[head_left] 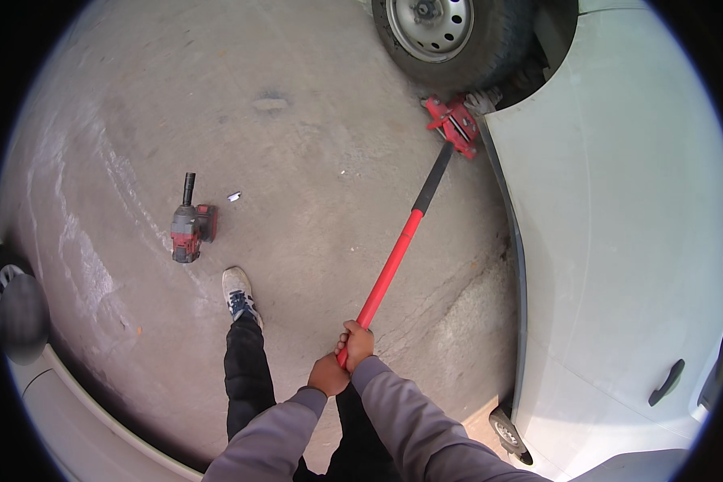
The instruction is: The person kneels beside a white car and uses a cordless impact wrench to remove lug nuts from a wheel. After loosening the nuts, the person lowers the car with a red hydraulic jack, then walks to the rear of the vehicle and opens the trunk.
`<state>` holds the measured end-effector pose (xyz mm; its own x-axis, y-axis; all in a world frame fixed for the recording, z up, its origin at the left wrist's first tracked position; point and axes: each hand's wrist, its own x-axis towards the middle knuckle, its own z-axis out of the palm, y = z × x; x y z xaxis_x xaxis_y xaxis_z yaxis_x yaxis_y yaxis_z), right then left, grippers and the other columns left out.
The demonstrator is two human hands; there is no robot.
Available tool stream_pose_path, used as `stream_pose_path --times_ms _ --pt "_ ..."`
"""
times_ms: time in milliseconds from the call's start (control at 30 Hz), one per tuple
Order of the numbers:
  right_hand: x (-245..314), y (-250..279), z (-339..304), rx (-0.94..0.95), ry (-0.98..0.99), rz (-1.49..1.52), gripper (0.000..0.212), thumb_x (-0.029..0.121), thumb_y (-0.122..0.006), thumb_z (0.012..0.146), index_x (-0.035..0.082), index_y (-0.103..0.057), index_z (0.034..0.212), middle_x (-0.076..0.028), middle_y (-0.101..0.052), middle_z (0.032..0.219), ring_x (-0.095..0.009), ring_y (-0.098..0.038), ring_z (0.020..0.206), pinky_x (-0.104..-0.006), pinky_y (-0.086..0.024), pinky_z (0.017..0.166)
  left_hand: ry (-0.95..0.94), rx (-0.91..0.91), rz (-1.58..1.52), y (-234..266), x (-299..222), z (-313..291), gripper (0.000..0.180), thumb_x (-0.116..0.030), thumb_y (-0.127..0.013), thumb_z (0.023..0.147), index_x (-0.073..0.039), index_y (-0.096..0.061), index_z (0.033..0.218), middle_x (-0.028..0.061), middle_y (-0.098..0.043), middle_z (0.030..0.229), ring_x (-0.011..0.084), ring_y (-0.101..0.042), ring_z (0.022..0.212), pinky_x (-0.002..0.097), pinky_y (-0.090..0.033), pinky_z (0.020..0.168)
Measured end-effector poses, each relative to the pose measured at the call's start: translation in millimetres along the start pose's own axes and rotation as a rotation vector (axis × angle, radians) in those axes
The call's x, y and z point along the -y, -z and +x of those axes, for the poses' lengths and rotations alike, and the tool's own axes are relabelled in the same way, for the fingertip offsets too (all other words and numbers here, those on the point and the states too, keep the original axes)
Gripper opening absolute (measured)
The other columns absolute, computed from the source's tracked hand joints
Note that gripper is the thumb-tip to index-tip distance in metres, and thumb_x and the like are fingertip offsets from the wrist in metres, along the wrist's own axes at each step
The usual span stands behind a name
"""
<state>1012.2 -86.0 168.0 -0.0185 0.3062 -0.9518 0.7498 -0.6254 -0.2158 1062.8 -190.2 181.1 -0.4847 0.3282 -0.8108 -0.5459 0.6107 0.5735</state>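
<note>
A long jack handle [390,273], red with a black upper section, slants from my hands up to a red floor jack [455,124]. My left hand [328,375] is closed round the handle's lower end. Just above it, my right hand [358,342] is wrapped round the same handle. The jack sits low beside a wheel [434,32] of the white vehicle [610,201], partly beneath the body. A pale grey object [481,102] lies against the jack; what it is, I cannot make out.
On the concrete floor [297,161] to the left stands a red and black cordless impact wrench [186,233] with a long black socket. A small whitish scrap [234,196] lies beside it. Another light-coloured vehicle [80,410] borders the lower left. My shoe [238,291] is planted near the wrench.
</note>
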Motion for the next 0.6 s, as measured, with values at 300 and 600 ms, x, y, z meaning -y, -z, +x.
stream_pose_path --times_ms 300,600 --pt "-8.1 -8.0 -8.9 -0.064 -0.004 -0.024 0.019 0.019 -0.063 0.088 0.010 -0.050 0.079 -0.004 -0.049 0.061 -0.020 -0.047 0.047 -0.0378 -0.042 0.044 -0.034 0.013 -0.063 8.0 8.4 -6.9 0.032 -0.026 -0.071 0.080 0.003 -0.067 0.093 0.0271 -0.070 0.093 0.0439 -0.067 0.092 0.0490 -0.055 0.081" --pt "-25.1 -14.1 -16.9 -0.110 0.009 -0.036 0.019 0.018 -0.064 0.088 0.007 -0.052 0.077 -0.005 -0.051 0.061 -0.020 -0.048 0.046 -0.0377 -0.042 0.042 -0.053 0.063 -0.147 22.4 15.5 -20.6 0.019 -0.016 -0.068 0.082 0.003 -0.065 0.083 0.0200 -0.067 0.067 0.0308 -0.068 0.061 0.0418 -0.053 0.056"
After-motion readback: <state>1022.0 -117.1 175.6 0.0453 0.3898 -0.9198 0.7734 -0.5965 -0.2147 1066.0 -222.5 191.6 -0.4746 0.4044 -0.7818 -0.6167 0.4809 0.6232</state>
